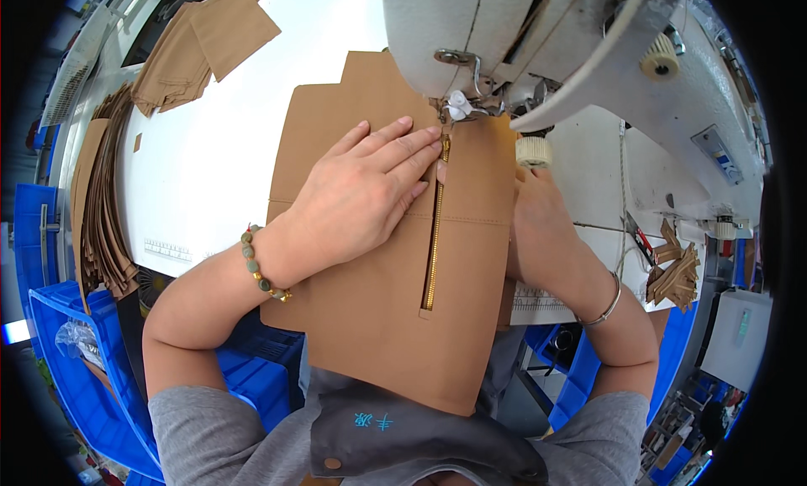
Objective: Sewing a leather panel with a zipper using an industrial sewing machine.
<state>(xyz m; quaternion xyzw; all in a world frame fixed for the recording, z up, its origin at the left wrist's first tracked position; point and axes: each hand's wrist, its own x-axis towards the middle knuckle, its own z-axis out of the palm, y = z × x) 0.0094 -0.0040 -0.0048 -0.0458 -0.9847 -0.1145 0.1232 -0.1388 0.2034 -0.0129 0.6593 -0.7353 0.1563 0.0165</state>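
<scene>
A brown, leather-like panel (361, 309) lies under the sewing machine's presser foot (458, 108), its near end hanging over the table edge. A gold-toothed zipper (435, 255) shows in a long slot in it, with the slider near the foot. My left hand (361, 179) rests flat on the panel, fingers stretched toward the slot's far end. At the panel's right edge is my right hand (538, 217), partly beneath the panel, with most of its fingers hidden. A fingertip shows at the slot, but I cannot tell which hand it belongs to.
Brown cut pieces (202, 44) lie at the far left, above a thick stack of brown panels (105, 200). Small brown scraps (675, 276) and red-handled snips (639, 238) are on the right. Blue crates (92, 377) stand below the white table (202, 183).
</scene>
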